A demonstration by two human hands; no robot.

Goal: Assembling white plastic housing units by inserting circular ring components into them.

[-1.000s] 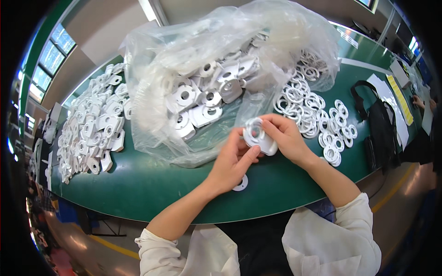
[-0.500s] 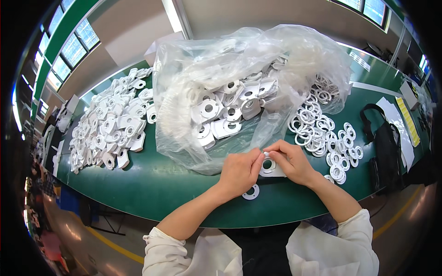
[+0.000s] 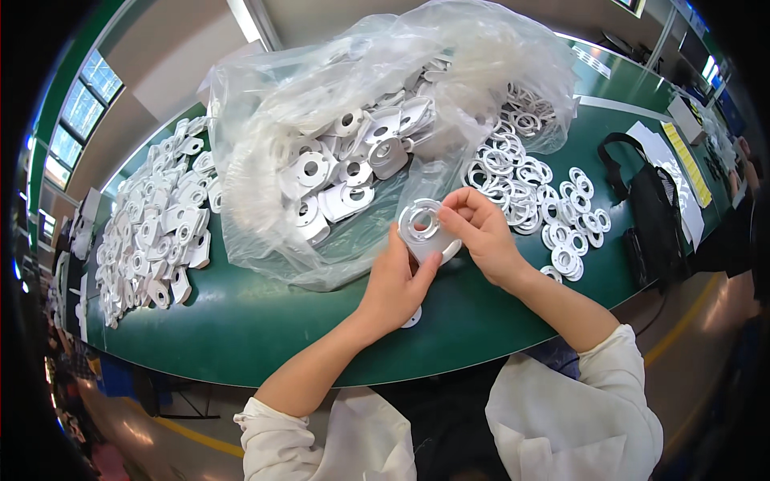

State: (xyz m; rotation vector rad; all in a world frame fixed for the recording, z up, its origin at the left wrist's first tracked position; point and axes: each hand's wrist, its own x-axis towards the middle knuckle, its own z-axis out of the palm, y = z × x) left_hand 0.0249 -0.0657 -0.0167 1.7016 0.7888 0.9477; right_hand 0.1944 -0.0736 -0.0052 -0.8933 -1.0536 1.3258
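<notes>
Green table [image 3: 241,321] | one clear bag [image 3: 337,120] | two hands [image 3: 445,248] grip one white bracket [image 3: 423,228]

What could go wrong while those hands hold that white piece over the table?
The white plastic part is pinched only by fingertips of the left hand and right hand, so it might slip and drop onto the green table. A loose white ring lies under the left wrist near the table's edge; a nudge could knock it off.

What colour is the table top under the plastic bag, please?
The table top is dark green, seen best in the head view below the clear plastic bag.
</notes>
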